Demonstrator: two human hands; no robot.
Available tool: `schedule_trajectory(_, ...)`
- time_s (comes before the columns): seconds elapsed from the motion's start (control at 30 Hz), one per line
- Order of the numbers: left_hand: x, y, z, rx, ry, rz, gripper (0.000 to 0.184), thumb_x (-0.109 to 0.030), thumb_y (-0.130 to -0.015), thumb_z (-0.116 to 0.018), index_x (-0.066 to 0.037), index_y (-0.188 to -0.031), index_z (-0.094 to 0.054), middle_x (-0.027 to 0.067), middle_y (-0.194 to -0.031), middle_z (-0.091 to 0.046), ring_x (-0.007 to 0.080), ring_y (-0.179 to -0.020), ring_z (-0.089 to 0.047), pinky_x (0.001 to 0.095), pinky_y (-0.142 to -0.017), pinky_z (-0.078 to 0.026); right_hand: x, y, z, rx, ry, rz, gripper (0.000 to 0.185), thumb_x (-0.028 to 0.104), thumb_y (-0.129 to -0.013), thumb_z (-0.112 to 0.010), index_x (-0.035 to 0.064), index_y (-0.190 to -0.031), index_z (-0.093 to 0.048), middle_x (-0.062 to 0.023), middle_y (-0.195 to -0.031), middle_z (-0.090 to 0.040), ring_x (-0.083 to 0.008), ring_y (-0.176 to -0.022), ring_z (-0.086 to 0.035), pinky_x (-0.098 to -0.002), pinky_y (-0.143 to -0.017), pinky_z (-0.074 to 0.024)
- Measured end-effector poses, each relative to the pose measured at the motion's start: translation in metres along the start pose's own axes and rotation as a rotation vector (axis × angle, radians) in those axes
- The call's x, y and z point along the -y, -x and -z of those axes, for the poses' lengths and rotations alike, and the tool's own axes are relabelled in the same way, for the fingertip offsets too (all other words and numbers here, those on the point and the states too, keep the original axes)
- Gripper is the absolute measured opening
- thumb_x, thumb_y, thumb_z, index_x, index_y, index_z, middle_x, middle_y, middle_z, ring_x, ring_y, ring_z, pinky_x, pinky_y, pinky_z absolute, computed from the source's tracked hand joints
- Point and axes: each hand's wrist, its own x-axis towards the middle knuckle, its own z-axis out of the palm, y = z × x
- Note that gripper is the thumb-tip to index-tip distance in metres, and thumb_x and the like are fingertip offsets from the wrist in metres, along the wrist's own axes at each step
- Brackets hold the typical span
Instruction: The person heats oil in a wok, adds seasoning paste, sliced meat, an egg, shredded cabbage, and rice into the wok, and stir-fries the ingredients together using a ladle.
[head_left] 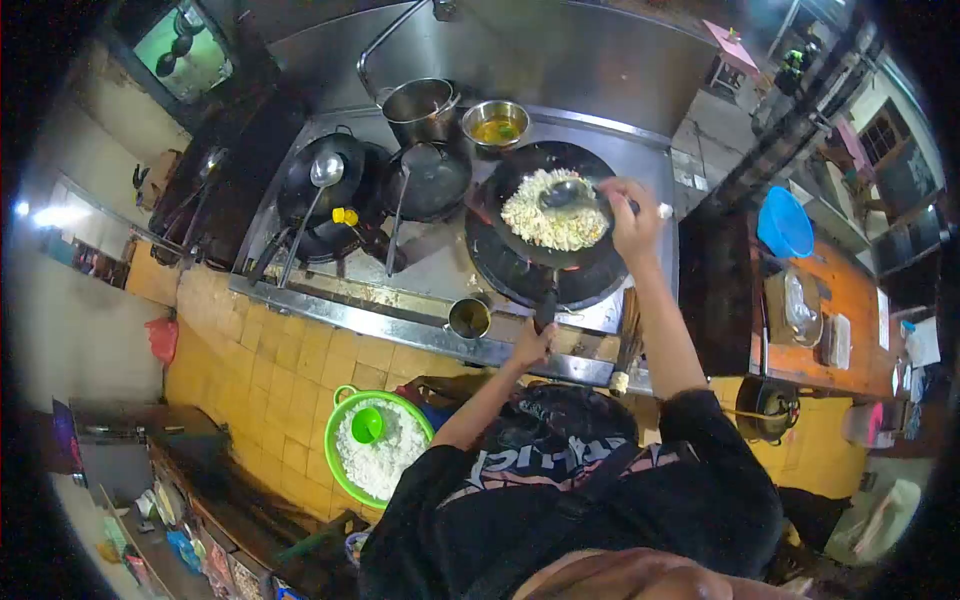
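My left hand [533, 343] is closed around the black handle of a wok [567, 156], which sits over a wide dark burner or larger pan [592, 288]. Inside the wok lies a heap of fried rice [545, 226] with small coloured bits. Over on the right side, my right hand [634, 222] grips a ladle, its dark metal bowl [566, 193] resting in the rice. Most of the ladle's handle is hidden by my fingers.
Left of the wok are more dark pans [440, 185] with ladles [327, 170]. Behind stand a tall pot [418, 108] and a bowl of yellow liquid [496, 126]. A metal cup [469, 318] sits at the front edge. A green basin [335, 462] of white rice stands lower left.
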Motion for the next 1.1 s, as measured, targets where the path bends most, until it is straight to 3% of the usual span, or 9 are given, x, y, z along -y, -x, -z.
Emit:
schedule_trajectory(0.17,0.011,0.004,0.011,0.009,-0.154,0.057,0.03,-0.028,-0.085,-0.059,-0.004,-0.095,-0.045,0.0041,-0.063,-0.054,0.0129,-0.043,-0.053,0.0271,-0.033,-0.04,-0.007,-0.068,-0.051,-0.05,-0.193,-0.123,0.017,0.015,-0.081,-0.057,0.0001,-0.072,-0.057,-0.0033,-0.056,-0.053,-0.0101,-0.056,-0.049,-0.0272,-0.054,-0.0404)
schedule_trajectory(0.23,0.024,-0.011,0.007,-0.137,-0.22,-0.279,0.03,-0.029,-0.085,-0.059,-0.004,-0.093,-0.045,0.0048,-0.065,-0.055,0.0135,-0.043,-0.054,0.0283,-0.033,-0.041,0.032,-0.088,-0.05,-0.082,-0.562,-0.264,0.022,0.017,-0.081,-0.058,-0.0021,-0.07,-0.057,-0.0044,-0.054,-0.051,-0.0097,-0.054,-0.048,-0.0265,-0.05,-0.0389)
schedule_trajectory(0.43,0.033,0.004,0.013,-0.017,-0.197,0.126,0.044,-0.029,-0.085,-0.06,0.0,-0.113,-0.043,0.0075,-0.069,-0.057,0.0163,-0.043,-0.055,0.0304,-0.035,-0.043,-0.052,-0.081,-0.072,-0.209,0.087,-0.063,0.026,0.021,-0.081,-0.058,-0.0045,-0.072,-0.059,-0.0086,-0.055,-0.054,-0.018,-0.054,-0.051,-0.0297,-0.055,-0.0413)
schedule_trajectory(0.53,0.035,-0.018,0.008,-0.152,-0.167,-0.235,0.037,-0.03,-0.084,-0.061,0.0,-0.1,-0.047,0.0065,-0.065,-0.057,0.0145,-0.043,-0.053,0.0285,-0.037,-0.044,0.007,-0.079,-0.056,-0.212,-0.163,-0.261,0.026,0.021,-0.082,-0.058,-0.0042,-0.076,-0.062,-0.0124,-0.057,-0.057,-0.0239,-0.054,-0.05,-0.0319,-0.057,-0.0407)
schedule_trajectory(0.63,0.024,-0.012,0.013,0.012,-0.142,0.063,0.037,-0.028,-0.084,-0.061,0.001,-0.102,-0.046,0.0091,-0.07,-0.058,0.0147,-0.046,-0.055,0.0289,-0.038,-0.046,-0.092,-0.071,-0.072,-0.246,0.076,0.001,0.025,0.02,-0.082,-0.058,-0.0041,-0.075,-0.062,-0.0093,-0.055,-0.053,-0.0161,-0.054,-0.05,-0.0292,-0.054,-0.0395)
schedule_trajectory(0.67,0.003,-0.002,0.01,-0.022,-0.18,0.073,0.037,-0.028,-0.084,-0.061,0.001,-0.1,-0.046,0.0086,-0.072,-0.057,0.015,-0.047,-0.056,0.0292,-0.037,-0.046,-0.032,-0.086,-0.055,-0.036,-0.256,-0.303,0.023,0.018,-0.082,-0.058,-0.0037,-0.075,-0.061,-0.0075,-0.054,-0.052,-0.0127,-0.055,-0.049,-0.029,-0.052,-0.0385)
schedule_trajectory(0.77,0.004,-0.004,0.007,-0.046,-0.135,-0.191,0.037,-0.03,-0.084,-0.06,0.001,-0.096,-0.046,0.0064,-0.068,-0.056,0.0153,-0.046,-0.057,0.0287,-0.036,-0.045,0.034,-0.069,-0.044,-0.135,-0.224,-0.224,0.023,0.018,-0.081,-0.058,-0.0035,-0.075,-0.061,-0.0098,-0.055,-0.054,-0.0146,-0.056,-0.05,-0.0308,-0.053,-0.0387)
schedule_trajectory(0.9,0.002,-0.001,0.007,-0.022,-0.201,0.014,0.04,-0.033,-0.086,-0.058,0.001,-0.101,-0.044,0.0068,-0.068,-0.055,0.015,-0.046,-0.056,0.0288,-0.04,-0.047,-0.022,-0.053,-0.059,-0.037,-0.156,-0.176,0.026,0.021,-0.08,-0.059,-0.0031,-0.072,-0.06,-0.0119,-0.056,-0.054,-0.0171,-0.056,-0.051,-0.0313,-0.054,-0.0396)
schedule_trajectory(1.1,0.002,0.006,0.009,-0.025,-0.107,-0.13,0.036,-0.034,-0.086,-0.058,-0.001,-0.095,-0.044,0.0058,-0.066,-0.055,0.0137,-0.044,-0.054,0.0277,-0.035,-0.041,-0.003,-0.036,-0.04,-0.069,-0.032,0.011,0.026,0.019,-0.082,-0.059,-0.0003,-0.066,-0.054,-0.0073,-0.052,-0.048,-0.0112,-0.05,-0.044,-0.0268,-0.048,-0.0361)
